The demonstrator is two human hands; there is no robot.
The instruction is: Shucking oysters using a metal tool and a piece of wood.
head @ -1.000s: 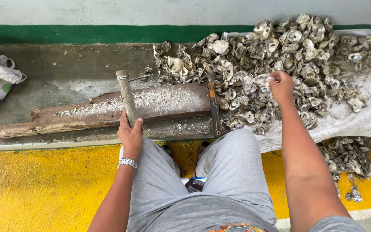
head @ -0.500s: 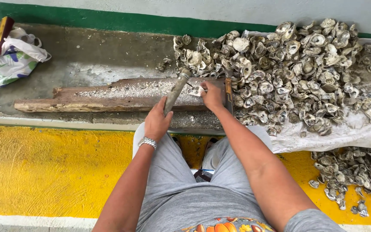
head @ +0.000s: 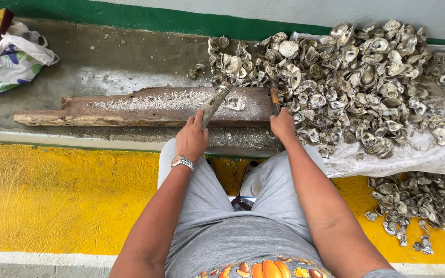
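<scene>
In the middle of the frame the left hand (head: 191,139), a watch (head: 182,163) on its wrist, is closed around the handle of a hammer (head: 214,103), whose shaft slants up and to the right over a plank (head: 130,108). The hammer's head sits just beside a single shell (head: 235,104) lying on the plank's right part, which is dusted with pale grit. The right hand (head: 283,125) is curled at the plank's right end, under a short rusty tool (head: 274,98); whether its grip holds that tool cannot be told. A large shell pile (head: 356,77) fills the upper right on a white sheet (head: 439,154), and a smaller pile (head: 408,206) lies on the yellow floor (head: 52,195) at lower right. A printed bag (head: 6,62) sits in the upper left.
</scene>
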